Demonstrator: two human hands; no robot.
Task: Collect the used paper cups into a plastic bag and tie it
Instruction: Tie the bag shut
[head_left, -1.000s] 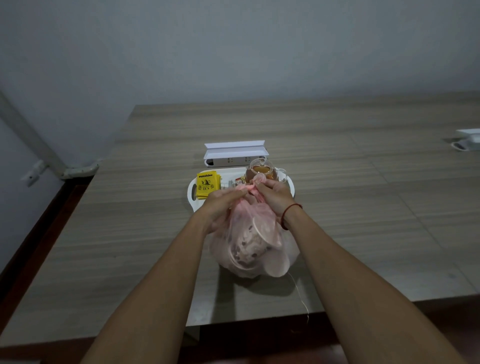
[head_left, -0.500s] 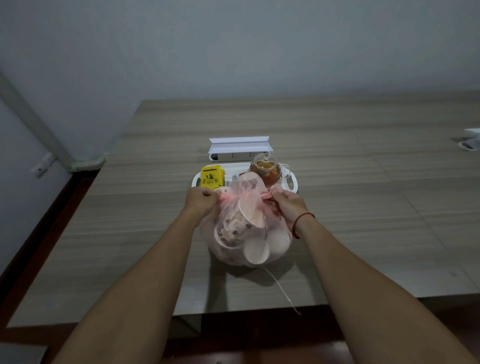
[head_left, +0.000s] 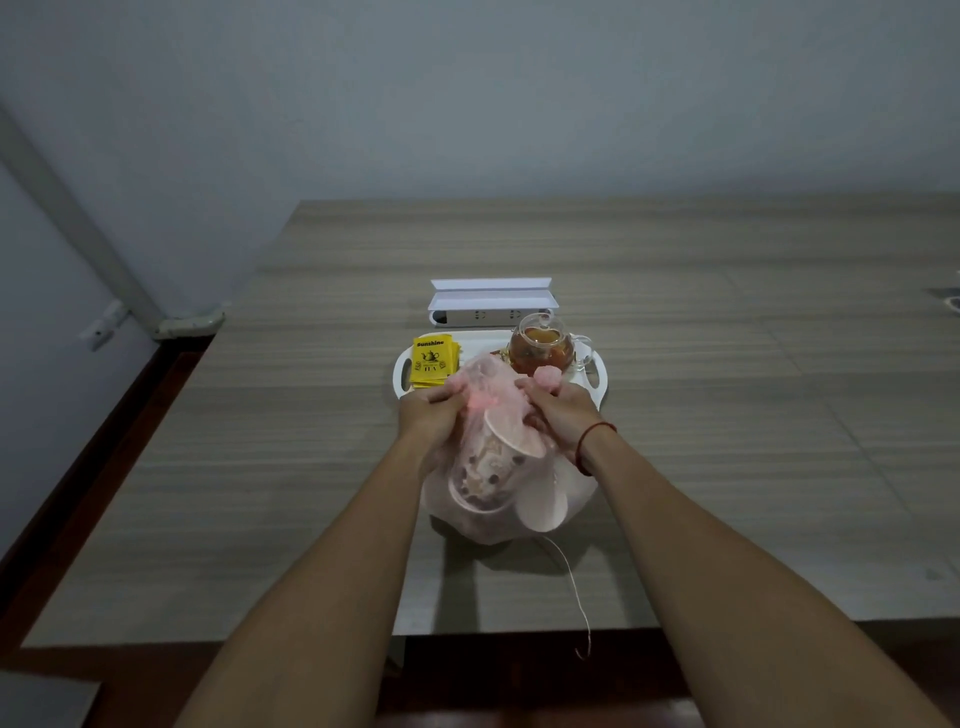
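A thin pink plastic bag sits on the wooden table near its front edge, bulging with several paper cups that show through the film. My left hand grips the bag's gathered top on the left side. My right hand, with a red cord at the wrist, grips the top on the right, a bunched pink end sticking out above its fingers. The two hands are close together over the bag's neck.
Just behind the bag stands a white tray with yellow tea packets and a glass teapot of amber tea. A white power strip lies behind it. A thin string trails over the table's front edge.
The hands pulled the bag's ends apart sideways half a second ago, then came back together over the neck. The bag's top now stands bunched between them.
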